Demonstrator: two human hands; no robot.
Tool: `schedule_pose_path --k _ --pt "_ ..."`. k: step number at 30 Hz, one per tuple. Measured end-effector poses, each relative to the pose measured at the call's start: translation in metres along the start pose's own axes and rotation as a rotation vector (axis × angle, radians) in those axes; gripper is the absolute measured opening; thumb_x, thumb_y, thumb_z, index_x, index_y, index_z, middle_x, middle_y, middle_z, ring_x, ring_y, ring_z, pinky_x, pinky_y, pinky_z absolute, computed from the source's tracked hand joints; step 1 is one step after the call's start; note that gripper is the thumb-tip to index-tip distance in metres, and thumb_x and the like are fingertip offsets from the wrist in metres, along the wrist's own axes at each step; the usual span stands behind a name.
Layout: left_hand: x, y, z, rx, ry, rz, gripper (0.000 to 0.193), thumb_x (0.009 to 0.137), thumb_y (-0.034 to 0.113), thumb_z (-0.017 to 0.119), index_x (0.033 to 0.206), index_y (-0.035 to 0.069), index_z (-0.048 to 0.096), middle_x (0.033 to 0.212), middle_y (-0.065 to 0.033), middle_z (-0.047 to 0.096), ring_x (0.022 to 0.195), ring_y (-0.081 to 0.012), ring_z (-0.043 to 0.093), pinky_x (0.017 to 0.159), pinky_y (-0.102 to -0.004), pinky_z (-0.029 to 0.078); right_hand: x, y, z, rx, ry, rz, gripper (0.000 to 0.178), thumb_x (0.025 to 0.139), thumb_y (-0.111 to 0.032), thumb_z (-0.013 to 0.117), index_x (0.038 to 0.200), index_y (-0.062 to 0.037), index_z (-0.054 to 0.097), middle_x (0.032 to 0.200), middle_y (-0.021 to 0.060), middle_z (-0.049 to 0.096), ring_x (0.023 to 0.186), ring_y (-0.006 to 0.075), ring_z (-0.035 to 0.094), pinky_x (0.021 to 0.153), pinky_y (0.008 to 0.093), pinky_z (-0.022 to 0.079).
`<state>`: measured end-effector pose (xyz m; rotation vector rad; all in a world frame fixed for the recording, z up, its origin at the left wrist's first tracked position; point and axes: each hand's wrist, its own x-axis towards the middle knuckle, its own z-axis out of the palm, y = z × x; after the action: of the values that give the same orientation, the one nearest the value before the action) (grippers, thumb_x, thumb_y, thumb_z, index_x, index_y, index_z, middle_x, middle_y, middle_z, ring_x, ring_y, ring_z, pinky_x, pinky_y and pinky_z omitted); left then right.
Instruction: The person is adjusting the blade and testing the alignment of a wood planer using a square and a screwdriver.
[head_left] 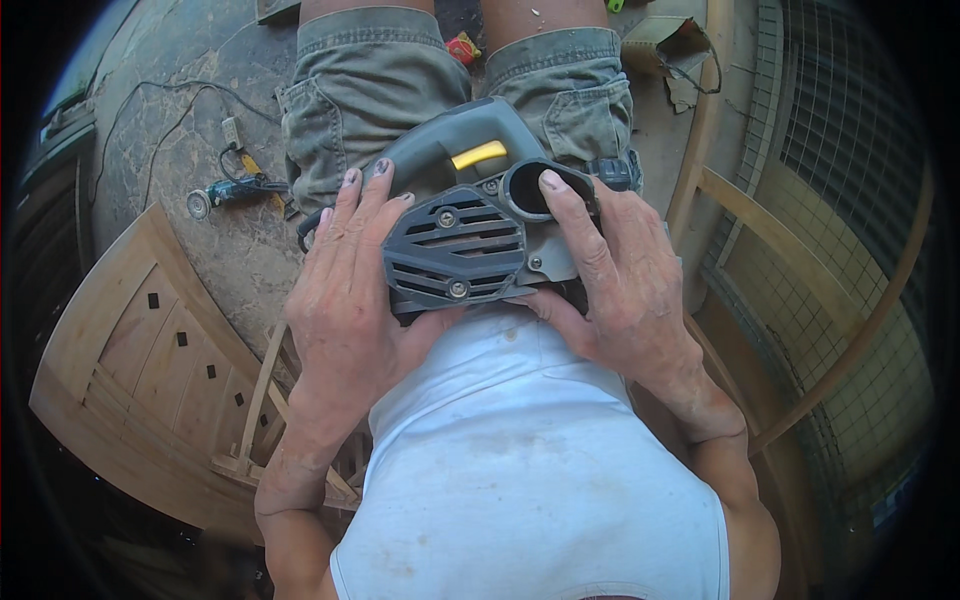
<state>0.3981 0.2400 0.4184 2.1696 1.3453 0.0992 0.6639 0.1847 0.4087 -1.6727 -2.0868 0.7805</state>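
A dark grey power tool that looks like a belt sander (pixel 455 245) lies on its side across my lap. Its slotted cover faces up, and a yellow trigger (pixel 479 155) sits in the handle on the far side. My left hand (pixel 345 290) grips the left end, fingers spread over the body and thumb along the near edge. Around the right end is my right hand (pixel 630 280), with one finger across the round, hollow port (pixel 527 190) and the thumb under the near edge. The tool's underside is hidden.
On the concrete floor at left lie a blue angle grinder (pixel 235 192) and a dark cord (pixel 190 88). A wooden panel with small dark squares (pixel 165 375) leans below them. Wooden framing (pixel 780 240) and wire mesh (pixel 830 130) stand at right. A red object (pixel 462 48) lies between my legs.
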Motion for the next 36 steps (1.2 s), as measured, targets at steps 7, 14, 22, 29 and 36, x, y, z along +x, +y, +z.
schedule_pose_path --k 7,14,22,29,36 --pt "-0.031 -0.047 -0.029 -0.214 -0.027 -0.011 0.082 0.075 0.026 0.099 0.148 0.008 0.064 0.139 -0.0177 0.071 0.128 -0.0379 0.07 0.105 -0.0482 0.059 -0.002 0.013 -0.014 0.096 0.022 -0.031 0.129 0.071 -0.036 0.102 0.172 -0.0003 0.03 0.161 0.0203 0.057 0.126 0.0367 0.065 0.109 0.0498 0.053" --pt "-0.046 -0.048 0.009 -0.509 0.083 -0.08 0.072 0.084 0.028 0.095 0.146 0.007 0.064 0.124 -0.0177 0.078 0.104 -0.0311 0.08 0.091 -0.0403 0.062 -0.007 0.009 -0.025 -0.061 0.0 -0.016 0.11 0.074 -0.038 0.101 0.164 -0.0031 0.048 0.137 0.0189 0.064 0.117 0.0369 0.066 0.1 0.0486 0.056" --pt "-0.003 -0.041 0.004 -0.68 0.209 -0.065 0.063 0.11 0.054 0.068 0.135 -0.004 0.071 0.121 -0.0105 0.077 0.106 -0.0191 0.073 0.1 -0.0316 0.055 0.008 0.046 -0.049 0.195 0.037 0.15 0.057 0.091 -0.04 0.091 0.131 -0.0007 0.075 0.11 0.0148 0.076 0.093 0.0266 0.076 0.079 0.0402 0.06" --pt "0.007 -0.037 0.008 -0.818 0.075 -0.292 0.072 0.122 0.051 0.029 0.125 0.001 0.081 0.104 -0.0089 0.078 0.095 -0.016 0.069 0.094 -0.0316 0.053 0.03 0.07 -0.051 0.393 -0.057 0.28 0.047 0.109 -0.045 0.072 0.103 0.0007 0.085 0.075 0.0049 0.074 0.067 0.0096 0.061 0.064 0.0298 0.049" --pt "0.003 -0.04 0.004 -0.894 0.134 -0.387 0.075 0.121 0.055 0.03 0.125 -0.001 0.079 0.104 -0.0105 0.078 0.098 -0.0176 0.073 0.091 -0.0319 0.058 0.046 0.081 -0.038 0.469 -0.033 0.39 0.058 0.113 -0.052 0.065 0.091 -0.0005 0.08 0.068 -0.0048 0.062 0.062 0.0044 0.048 0.058 0.0286 0.038"
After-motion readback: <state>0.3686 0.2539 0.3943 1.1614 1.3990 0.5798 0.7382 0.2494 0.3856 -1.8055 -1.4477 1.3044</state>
